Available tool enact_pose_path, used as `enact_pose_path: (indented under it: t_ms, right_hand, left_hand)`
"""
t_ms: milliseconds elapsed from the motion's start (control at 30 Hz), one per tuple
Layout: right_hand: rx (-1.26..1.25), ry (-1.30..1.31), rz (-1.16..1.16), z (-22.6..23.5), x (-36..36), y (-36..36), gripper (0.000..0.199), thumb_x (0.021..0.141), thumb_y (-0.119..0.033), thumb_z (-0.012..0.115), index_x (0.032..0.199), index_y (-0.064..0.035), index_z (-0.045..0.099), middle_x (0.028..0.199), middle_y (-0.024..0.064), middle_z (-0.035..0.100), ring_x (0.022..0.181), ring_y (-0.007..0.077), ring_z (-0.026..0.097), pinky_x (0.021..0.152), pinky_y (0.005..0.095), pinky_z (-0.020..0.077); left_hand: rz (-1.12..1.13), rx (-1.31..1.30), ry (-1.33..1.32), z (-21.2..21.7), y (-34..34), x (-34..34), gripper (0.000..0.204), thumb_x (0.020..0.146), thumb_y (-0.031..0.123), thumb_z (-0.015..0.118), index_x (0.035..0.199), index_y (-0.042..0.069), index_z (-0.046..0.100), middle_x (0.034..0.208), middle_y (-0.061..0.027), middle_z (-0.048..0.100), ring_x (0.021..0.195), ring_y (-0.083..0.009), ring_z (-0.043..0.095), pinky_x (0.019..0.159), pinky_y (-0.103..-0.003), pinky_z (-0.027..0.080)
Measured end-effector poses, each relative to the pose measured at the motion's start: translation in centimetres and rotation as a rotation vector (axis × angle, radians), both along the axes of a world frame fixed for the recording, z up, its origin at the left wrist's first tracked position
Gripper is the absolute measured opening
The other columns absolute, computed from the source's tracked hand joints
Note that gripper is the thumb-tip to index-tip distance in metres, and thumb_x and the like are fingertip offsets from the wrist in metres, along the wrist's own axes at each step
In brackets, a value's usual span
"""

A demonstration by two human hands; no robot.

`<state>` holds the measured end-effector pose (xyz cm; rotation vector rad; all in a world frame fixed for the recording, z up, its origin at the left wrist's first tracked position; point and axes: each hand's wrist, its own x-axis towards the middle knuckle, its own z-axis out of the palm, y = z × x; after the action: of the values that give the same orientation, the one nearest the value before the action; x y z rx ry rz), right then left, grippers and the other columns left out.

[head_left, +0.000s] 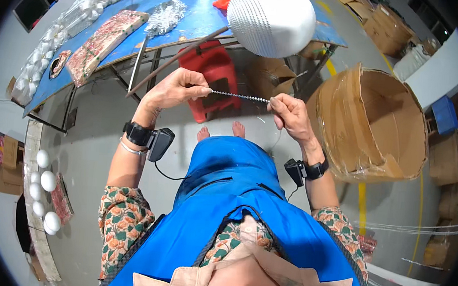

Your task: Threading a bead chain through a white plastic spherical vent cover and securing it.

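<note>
Strand-tensioning step, I'd guess: thin silver beaded strand (238,95) straight in midair, off blue worktop's (202,20) near edge. Left hand (179,89) and right hand (293,116) both pinched on it. Next move probably wants firm pinch, even tension, no twist imo.

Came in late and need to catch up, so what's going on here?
A person is holding a silvery beaded strand stretched between both hands, the left hand pinching one side and the right hand the other. Beyond it is a big white rounded form, its left part covered with silvery rows, by a blue table. A red stool stands beyond the hands, and a large open cardboard box is to the right.
</note>
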<state>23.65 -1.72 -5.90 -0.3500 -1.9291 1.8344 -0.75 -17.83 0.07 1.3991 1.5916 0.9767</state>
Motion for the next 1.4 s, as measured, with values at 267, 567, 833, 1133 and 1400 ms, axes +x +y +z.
enact_pose_path:
  t_ms: [267, 567, 833, 1133, 1400]
  right_hand:
    - [0.124, 0.018, 0.128, -1.2, -1.4, 0.8, 0.03, 0.089, -0.022, 0.05, 0.107, 0.0013, 0.054, 0.094, 0.005, 0.06, 0.091, 0.0118, 0.053, 0.08, 0.0248, 0.0413]
    - [-0.053, 0.036, 0.204, -1.5, -2.2, 0.8, 0.024, 0.09, -0.022, 0.049, 0.089, 0.0005, 0.059, 0.072, 0.0006, 0.057, 0.063, 0.005, 0.049, 0.058, 0.0206, 0.0407]
    - [-0.226, 0.125, 0.157, -1.1, -1.2, 0.7, 0.02, 0.088, -0.018, 0.052, 0.088, -0.0001, 0.059, 0.065, -0.0013, 0.056, 0.058, 0.0029, 0.048, 0.05, 0.0176, 0.0375]
    - [-0.219, 0.139, 0.1, -0.9, -0.4, 1.8, 0.019, 0.087, -0.02, 0.054, 0.086, -0.0012, 0.058, 0.066, 0.002, 0.057, 0.055, 0.0044, 0.05, 0.048, 0.0164, 0.0394]
    - [-0.051, 0.322, -0.195, 2.5, -1.0, 1.6, 0.017, 0.086, -0.017, 0.055, 0.086, -0.0007, 0.058, 0.066, 0.0009, 0.056, 0.054, 0.0033, 0.044, 0.047, 0.0167, 0.0349]
  left_hand:
    - [-0.119, -0.04, 0.007, 0.1, 3.8, 2.0, 0.015, 0.082, 0.016, 0.061, 0.075, 0.003, 0.06, 0.063, 0.003, 0.056, 0.054, -0.0022, 0.045, 0.046, -0.019, 0.034]
    - [-0.21, -0.079, 0.01, 0.0, 7.2, 4.4, 0.016, 0.083, 0.014, 0.057, 0.085, -0.001, 0.061, 0.064, -0.0001, 0.056, 0.052, -0.0049, 0.047, 0.047, -0.019, 0.037]
    - [-0.158, -0.078, 0.06, -0.6, 8.7, 4.8, 0.019, 0.08, 0.017, 0.063, 0.069, 0.001, 0.061, 0.053, 0.0028, 0.051, 0.047, -0.0039, 0.044, 0.043, -0.019, 0.035]
    - [0.395, 0.81, 0.625, 0.7, 8.7, 4.5, 0.051, 0.062, 0.025, 0.077, 0.102, 0.003, 0.055, 0.1, -0.0129, 0.055, 0.08, -0.0176, 0.054, 0.066, -0.028, 0.044]
    - [0.406, 0.949, 1.011, 1.0, 12.7, 3.6, 0.089, 0.057, 0.038, 0.077, 0.13, 0.008, 0.035, 0.13, -0.0201, 0.032, 0.121, -0.0355, 0.032, 0.096, -0.045, 0.026]
